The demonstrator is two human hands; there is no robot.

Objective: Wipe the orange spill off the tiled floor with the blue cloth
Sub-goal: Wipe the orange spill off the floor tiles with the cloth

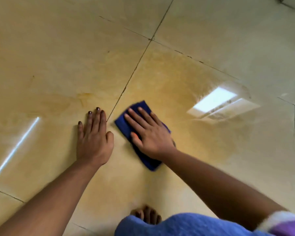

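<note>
Orange spill [169, 86] is the biggest thing here: a thin yellowish film w/ streaks over the tiled floor [228, 31], strongest on the tile right of the dark grout line [126, 86], fainter smears left of it, e.g. a darker mark near the left fingertips. Ceiling light glare [216, 101] sits on the wet sheen. Blue cloth [138, 108], folded, lies flat on the stained tile just right of the grout line. Right hand [150, 133] presses on it, fingers straight and spread, not curled round it. Left hand [94, 137] is flat on the floor just left of the line, fingers straight, holding nothing, prob. bracing. A bare foot [146, 214] shows below. Judging by the haze, wiping is underway but most is left: approx. the whole right tile plus the left streaks.
</note>
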